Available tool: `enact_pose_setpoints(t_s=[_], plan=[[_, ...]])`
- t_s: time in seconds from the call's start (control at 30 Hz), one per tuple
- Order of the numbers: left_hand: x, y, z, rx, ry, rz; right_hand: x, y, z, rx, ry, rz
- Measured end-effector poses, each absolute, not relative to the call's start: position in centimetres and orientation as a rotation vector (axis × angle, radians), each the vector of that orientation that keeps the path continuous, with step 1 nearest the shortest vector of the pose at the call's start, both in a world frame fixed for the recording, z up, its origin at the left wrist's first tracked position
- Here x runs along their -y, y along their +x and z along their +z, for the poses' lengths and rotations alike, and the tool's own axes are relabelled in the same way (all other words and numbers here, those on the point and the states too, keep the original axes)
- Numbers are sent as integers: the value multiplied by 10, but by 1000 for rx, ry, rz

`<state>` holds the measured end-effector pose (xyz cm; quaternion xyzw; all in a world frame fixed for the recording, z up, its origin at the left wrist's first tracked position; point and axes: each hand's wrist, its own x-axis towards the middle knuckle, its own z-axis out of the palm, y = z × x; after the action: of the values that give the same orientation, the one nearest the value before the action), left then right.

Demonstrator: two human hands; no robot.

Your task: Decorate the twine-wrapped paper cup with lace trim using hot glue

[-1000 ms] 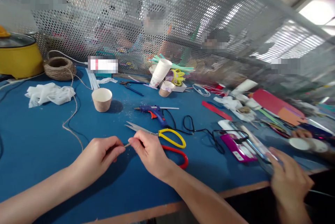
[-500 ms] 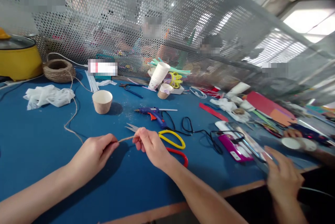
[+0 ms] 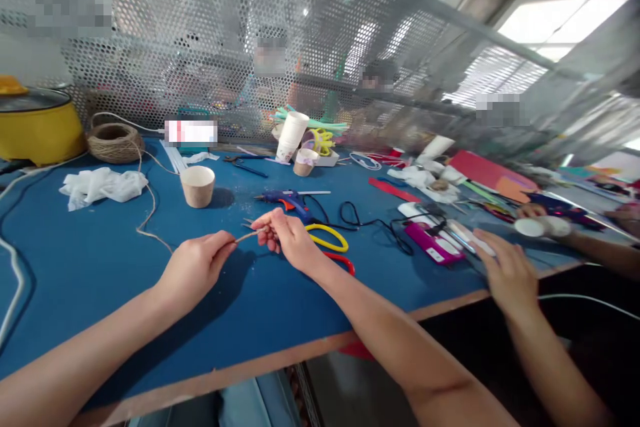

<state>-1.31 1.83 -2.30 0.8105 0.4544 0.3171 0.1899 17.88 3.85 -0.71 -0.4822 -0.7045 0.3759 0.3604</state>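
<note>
A strand of jute twine (image 3: 247, 236) is stretched between my two hands. My left hand (image 3: 200, 264) is closed, pinching it between thumb and fingers. The fingers of my right hand (image 3: 293, 240) are closed on the twine's other end. From my left hand the twine trails over the blue table to a twine roll (image 3: 114, 144) at the back left. Scissors with one yellow and one red handle (image 3: 327, 238) lie partly hidden under my right hand. Just behind them rests a blue glue gun (image 3: 293, 204). A paper cup (image 3: 197, 187) stands upright beyond my left hand.
Crumpled white material (image 3: 104, 187) and a yellow pot (image 3: 40, 124) are at the left. Pliers (image 3: 245, 164) and stacked paper cups (image 3: 291, 137) stand near the mesh partition. At the right, a co-worker's hand (image 3: 510, 274) is beside a purple box (image 3: 433, 242).
The view has shifted, bringing the table's front edge further into sight. Both my hands still hold the twine. The co-worker's hand remains near the purple box.
</note>
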Motion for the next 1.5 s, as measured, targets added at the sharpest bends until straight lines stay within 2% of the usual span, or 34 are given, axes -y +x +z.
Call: enact_pose_setpoints(t_s=[0.23,0.6,0.73,1.2,1.5], plan=[[-18,-12,-29,-1280,2331,938,-32,178,-3,1858,-1259,968],[-21,-10,-15,-1562,2581,599,-36,181,1,1909,-1217,1019],[-21,-11,-16,-1578,2574,603,-42,183,-2,1861,-1219,1072],[-19,-12,-24,-1536,2712,711,-35,182,4,1955,-1195,842],[-22,-16,-28,-1497,2729,865,-40,189,2,1719,-1101,1283]])
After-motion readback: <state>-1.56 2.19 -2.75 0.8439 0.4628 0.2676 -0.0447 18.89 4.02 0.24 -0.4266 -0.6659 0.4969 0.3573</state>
